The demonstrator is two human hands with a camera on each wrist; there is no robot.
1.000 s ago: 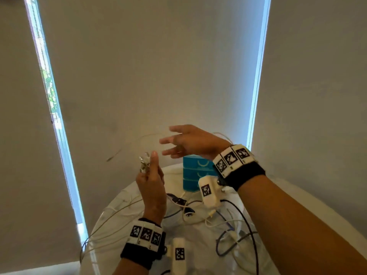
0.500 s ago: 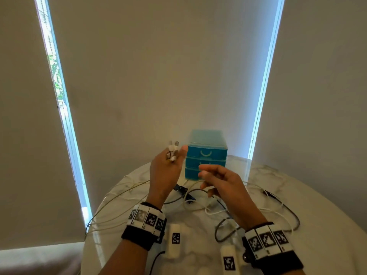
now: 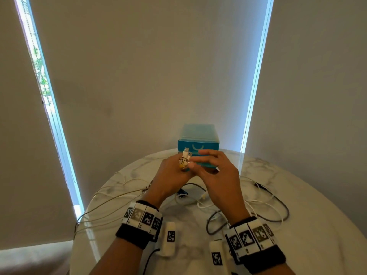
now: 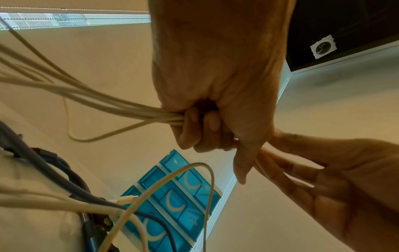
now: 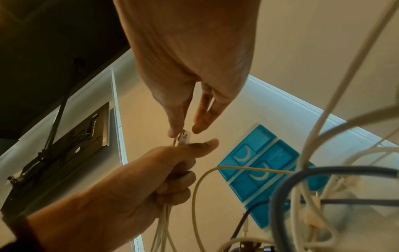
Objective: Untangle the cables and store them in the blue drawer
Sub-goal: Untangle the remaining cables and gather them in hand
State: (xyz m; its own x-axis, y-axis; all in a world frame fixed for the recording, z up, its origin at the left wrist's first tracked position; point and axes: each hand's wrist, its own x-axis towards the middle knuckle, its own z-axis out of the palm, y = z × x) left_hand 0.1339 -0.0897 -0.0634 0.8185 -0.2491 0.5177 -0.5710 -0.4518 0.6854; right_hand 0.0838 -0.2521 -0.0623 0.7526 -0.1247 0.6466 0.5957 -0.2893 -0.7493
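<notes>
Left hand [image 3: 170, 175]: raised above the round marble surface [image 3: 297, 225], fingers [image 4: 187, 129] curled tight round a bundle of white cable [image 4: 90, 100]; thumb laid along the top of the bundle. Several strands of the cable fan out from the fist and trail down to the surface on the person's left. Two white plugs [image 3: 185, 154] stand up out of the fist, just in front of the blue drawer unit in the head view

Right hand [image 3: 218, 175]: held close beside the left hand, palm toward it. Thumb and forefinger pinch the cable just at the plugs, seen in the right wrist view [image 5: 183, 136]; the other fingers [image 3: 208, 152] lie straight and slightly spread

Blue drawer unit [image 3: 198, 145]: small, translucent blue with pale curved handles; stands at the far edge of the surface against the blind, behind both hands. All visible drawers shut

Loose cables [image 3: 264, 207]: white and dark ones lie looped and crossed on the surface below and to the right of the hands; a dark cable [image 3: 278, 205] curves out widest to the right. A small dark blue plug [image 3: 182, 192] lies under the hands

Wristbands [image 3: 142, 217]: black bands with printed square markers, one on each wrist

Background: pale roller blinds [image 3: 149, 66] with bright strips of daylight at their edges
</notes>
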